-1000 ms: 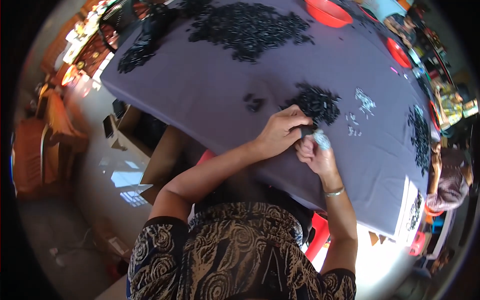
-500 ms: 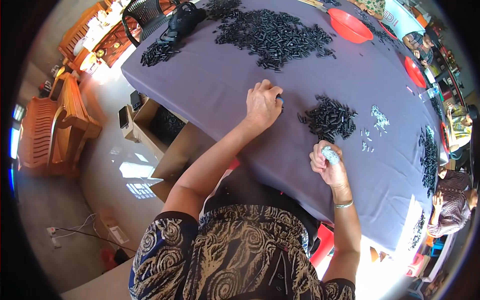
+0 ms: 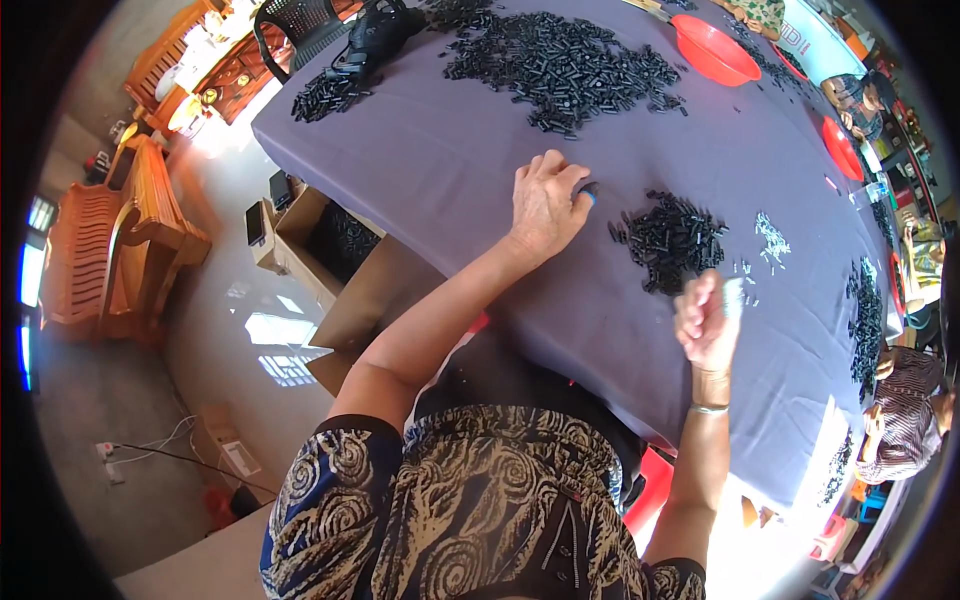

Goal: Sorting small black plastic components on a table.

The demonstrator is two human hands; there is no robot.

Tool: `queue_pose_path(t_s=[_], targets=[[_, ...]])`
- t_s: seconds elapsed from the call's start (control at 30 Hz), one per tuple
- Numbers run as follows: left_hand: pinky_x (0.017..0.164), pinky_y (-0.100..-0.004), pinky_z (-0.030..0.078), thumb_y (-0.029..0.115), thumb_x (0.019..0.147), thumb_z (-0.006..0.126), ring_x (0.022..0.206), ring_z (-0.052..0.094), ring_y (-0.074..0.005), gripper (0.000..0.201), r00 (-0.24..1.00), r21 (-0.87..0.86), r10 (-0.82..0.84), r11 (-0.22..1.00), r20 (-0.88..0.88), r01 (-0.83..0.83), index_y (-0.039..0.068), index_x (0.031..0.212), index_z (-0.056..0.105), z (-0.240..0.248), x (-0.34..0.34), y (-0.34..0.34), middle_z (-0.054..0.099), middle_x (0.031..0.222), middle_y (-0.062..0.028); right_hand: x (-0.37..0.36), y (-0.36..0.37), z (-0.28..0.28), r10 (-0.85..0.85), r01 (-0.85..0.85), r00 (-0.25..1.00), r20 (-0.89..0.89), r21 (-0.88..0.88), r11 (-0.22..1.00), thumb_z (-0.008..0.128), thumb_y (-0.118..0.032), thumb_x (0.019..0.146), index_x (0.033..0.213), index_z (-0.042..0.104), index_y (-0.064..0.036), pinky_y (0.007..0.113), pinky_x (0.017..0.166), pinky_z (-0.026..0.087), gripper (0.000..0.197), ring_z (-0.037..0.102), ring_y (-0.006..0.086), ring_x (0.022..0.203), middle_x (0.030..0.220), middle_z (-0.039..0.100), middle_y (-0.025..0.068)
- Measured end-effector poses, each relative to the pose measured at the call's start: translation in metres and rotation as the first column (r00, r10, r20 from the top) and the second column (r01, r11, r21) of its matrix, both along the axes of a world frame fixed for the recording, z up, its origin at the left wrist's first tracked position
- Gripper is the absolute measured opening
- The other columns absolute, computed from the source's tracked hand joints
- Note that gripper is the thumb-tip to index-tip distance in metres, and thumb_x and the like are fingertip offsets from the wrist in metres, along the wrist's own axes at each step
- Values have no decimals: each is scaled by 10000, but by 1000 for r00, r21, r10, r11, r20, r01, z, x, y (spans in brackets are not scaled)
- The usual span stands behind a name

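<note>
My left hand [image 3: 548, 207] is closed over the purple-grey cloth, with a small dark piece [image 3: 591, 187] at the thumb and fingertips and a bit of blue beside it. My right hand [image 3: 706, 322] is at the near edge of a heap of short black tubular pieces [image 3: 672, 243]. Its thumb has a pale silvery wrapping [image 3: 733, 296]. Motion smears these fingers, so I cannot see whether they hold anything. Small silvery pieces [image 3: 771, 240] lie just beyond this hand, with a few loose ones nearer to it.
A large spread of black pieces [image 3: 565, 70] covers the far side of the cloth-covered table [image 3: 430, 170]. A red basin [image 3: 716, 50] stands at the far right. An open carton [image 3: 320, 245] with black pieces sits left of the table. Other people work along the right side.
My right hand has moved right and a little away from me, toward the silvery pieces. My left hand has shifted slightly right in the picture, still closed. The whole view has also shifted slightly.
</note>
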State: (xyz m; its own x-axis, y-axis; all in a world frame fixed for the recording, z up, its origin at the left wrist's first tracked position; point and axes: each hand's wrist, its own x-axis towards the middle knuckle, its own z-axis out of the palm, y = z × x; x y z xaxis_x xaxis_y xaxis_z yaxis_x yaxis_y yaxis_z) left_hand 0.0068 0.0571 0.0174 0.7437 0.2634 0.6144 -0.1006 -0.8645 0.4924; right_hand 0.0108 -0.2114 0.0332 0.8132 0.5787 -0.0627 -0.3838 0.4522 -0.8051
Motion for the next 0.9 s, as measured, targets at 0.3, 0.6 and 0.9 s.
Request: queue_pose_path(t_s=[0.3, 0.6, 0.9], targets=[[611, -321, 493, -19, 714, 613, 663, 589, -224, 215, 900, -291, -361, 858, 244, 423, 33, 921, 645, 20, -13, -30, 570, 789, -99, 30, -46, 17, -320, 322, 947, -41, 179, 930, 367, -622, 921, 690, 407, -68, 244, 307, 171, 601, 194, 92, 378, 506, 258, -14], [397, -187, 351, 154, 936, 531, 442, 446, -25, 263, 834, -768, -550, 513, 50, 385, 15, 725, 603, -1, -13, -42, 508, 544, 21, 46, -73, 14, -573, 572, 815, 86, 47, 819, 461, -531, 923, 646, 400, -101, 242, 398, 151, 516, 198, 73, 421, 515, 246, -36], [460, -260, 356, 165, 920, 520, 470, 414, -60, 347, 865, -574, -502, 707, 3, 412, 14, 608, 545, -13, -10, -45, 452, 483, -10, 41, -47, 8, -564, 736, 676, 474, -439, 515, 550, -128, 913, 875, 653, -44, 188, 458, 331, 138, 442, 34, 571, 690, 565, -15]])
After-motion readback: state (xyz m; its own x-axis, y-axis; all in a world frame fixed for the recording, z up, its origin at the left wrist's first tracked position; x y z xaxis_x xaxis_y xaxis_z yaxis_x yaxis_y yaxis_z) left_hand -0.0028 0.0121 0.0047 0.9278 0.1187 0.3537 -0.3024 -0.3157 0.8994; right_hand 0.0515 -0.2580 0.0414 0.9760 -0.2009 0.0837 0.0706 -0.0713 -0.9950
